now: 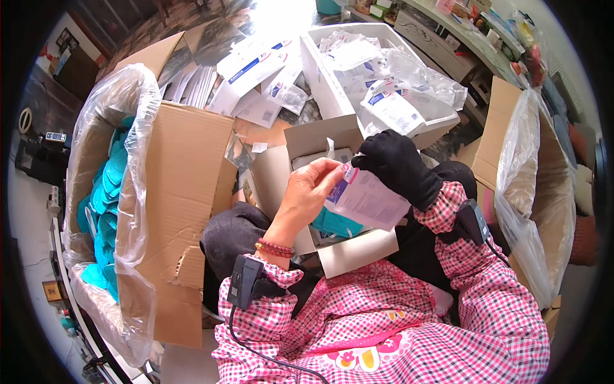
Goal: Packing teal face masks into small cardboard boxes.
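A white printed packet [374,203] with a blue and pink band hangs tilted between my hands. My bare left hand [300,195], a red bead bracelet at its wrist, pinches the packet's upper left corner between thumb and fingers. Gloved in black, my right hand [398,165] is closed on the packet's upper right edge. Beneath them an open cardboard box [358,254] sits at my lap with its flaps out. Teal folded pieces [336,223] show inside it, partly covered by the packet. Whether the packet is empty, I cannot tell.
On the left stands a large carton [182,217] lined with clear plastic, holding many teal pieces [109,185]. A white foam box [329,86] full of packets lies ahead, beside stacked flat cartons [252,67]. Another plastic-lined carton [499,125] stands at right. Cables run from both wrist devices.
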The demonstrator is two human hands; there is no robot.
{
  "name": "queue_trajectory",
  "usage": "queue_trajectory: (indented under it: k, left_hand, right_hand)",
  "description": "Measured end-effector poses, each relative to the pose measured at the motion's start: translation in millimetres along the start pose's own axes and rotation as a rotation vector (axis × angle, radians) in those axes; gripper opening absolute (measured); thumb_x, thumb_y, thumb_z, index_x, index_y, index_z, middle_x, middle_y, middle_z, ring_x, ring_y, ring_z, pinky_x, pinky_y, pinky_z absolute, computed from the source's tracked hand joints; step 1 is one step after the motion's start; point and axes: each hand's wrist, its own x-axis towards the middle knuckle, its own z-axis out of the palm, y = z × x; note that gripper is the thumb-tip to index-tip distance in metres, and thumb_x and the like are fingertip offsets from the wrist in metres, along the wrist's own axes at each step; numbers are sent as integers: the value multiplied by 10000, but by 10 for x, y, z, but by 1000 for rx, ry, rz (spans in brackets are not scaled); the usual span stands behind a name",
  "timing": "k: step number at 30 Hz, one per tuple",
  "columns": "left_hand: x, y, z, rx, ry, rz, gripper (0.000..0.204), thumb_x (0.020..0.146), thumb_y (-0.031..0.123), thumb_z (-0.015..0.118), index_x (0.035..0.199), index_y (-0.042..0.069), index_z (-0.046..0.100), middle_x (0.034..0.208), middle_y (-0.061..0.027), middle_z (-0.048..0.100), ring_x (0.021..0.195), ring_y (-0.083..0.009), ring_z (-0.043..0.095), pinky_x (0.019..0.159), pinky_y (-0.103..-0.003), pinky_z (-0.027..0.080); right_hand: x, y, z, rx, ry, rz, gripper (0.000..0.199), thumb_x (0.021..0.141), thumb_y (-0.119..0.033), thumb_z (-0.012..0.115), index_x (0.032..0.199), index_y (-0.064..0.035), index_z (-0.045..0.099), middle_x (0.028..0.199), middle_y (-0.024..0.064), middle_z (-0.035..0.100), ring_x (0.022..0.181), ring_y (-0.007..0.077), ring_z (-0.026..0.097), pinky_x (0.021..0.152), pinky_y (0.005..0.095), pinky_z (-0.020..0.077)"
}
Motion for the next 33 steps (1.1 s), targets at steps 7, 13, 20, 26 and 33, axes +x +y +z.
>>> queue_trajectory:
  k: [7,13,20,26,33]
  left_hand:
    - [-35,63,-25,-156,-66,-135,210,984,132,620,1171,41,650,1004,-2,678,837,-50,614,686,-222,543]
    - [-31,6,56,-60,-49,-124,333,894,34,674,1216,43,591,1071,-12,670,899,-81,635,751,-248,544]
    - [0,-292,173,-96,10,-63,292,841,46,694,1123,44,619,992,-46,701,759,-98,630,701,-276,517]
    - [-47,-37,186,363,301,131,279,798,103,721,1062,79,634,996,-55,661,747,-179,612,725,-332,509]
    - [-52,-132,132,201,137,-18,150,823,84,699,955,15,686,910,-21,688,817,-101,600,752,-282,507]
  right_hand:
    - [10,70,45,61,56,23,224,804,-258,751,755,-72,636,722,154,628,732,362,625,650,465,491]
    - [16,7,127,7,20,56,149,786,-183,753,809,-73,656,753,127,611,753,343,603,672,432,483]
    - [34,-141,279,47,96,17,140,795,-173,746,818,-64,661,739,142,623,728,355,613,652,442,484]
    - [33,-121,333,90,109,107,143,802,-192,746,822,-70,673,755,147,645,722,362,629,646,449,493]
    - [47,-123,352,87,102,82,170,793,-217,757,797,-70,673,750,147,649,721,366,634,641,457,495]
